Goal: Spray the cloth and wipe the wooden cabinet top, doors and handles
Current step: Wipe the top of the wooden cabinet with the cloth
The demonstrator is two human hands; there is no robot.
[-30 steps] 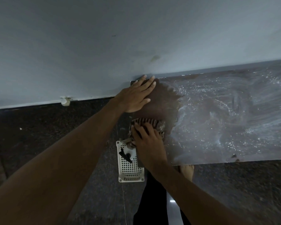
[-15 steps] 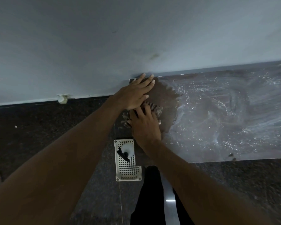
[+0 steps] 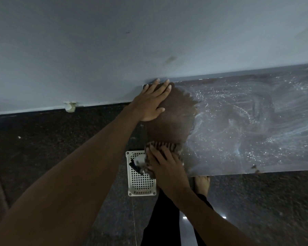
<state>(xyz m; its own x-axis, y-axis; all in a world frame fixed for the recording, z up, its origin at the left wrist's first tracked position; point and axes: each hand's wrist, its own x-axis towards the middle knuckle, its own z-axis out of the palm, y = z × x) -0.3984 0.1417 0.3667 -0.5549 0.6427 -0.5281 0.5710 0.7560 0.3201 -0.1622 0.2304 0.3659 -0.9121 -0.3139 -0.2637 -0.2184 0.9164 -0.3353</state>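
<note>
pale blue-grey wall (image 3: 114,50) fills the top half. dark speckled stone floor (image 3: 43,148) below it. wooden cabinet top (image 3: 247,130) runs from the middle off the right edge, its back edge against the wall. most of it is covered in white soapy smears and droplets; a dark wiped patch sits at its left end.

left hand (image 3: 149,103) lies flat on the back left corner of the cabinet top, fingers straight and together, fingertips near the wall, holding nothing. right hand (image 3: 167,166) presses down on the cloth at the front left corner, fingers spread and nearly straight over it, not curled round it.

white plastic lattice basket (image 3: 140,183) stands on the floor just left of the cabinet. striped brown cloth (image 3: 164,145) lies bunched under the right hand's fingers on the cabinet top, one end hanging off the left edge over the basket. spray bottle (image 3: 138,159), white with a black trigger, lies in the basket, partly hidden by the cloth. bare foot (image 3: 201,183) on the floor under the front edge. small chipped white lump (image 3: 69,106) at the wall base, far left.
</note>
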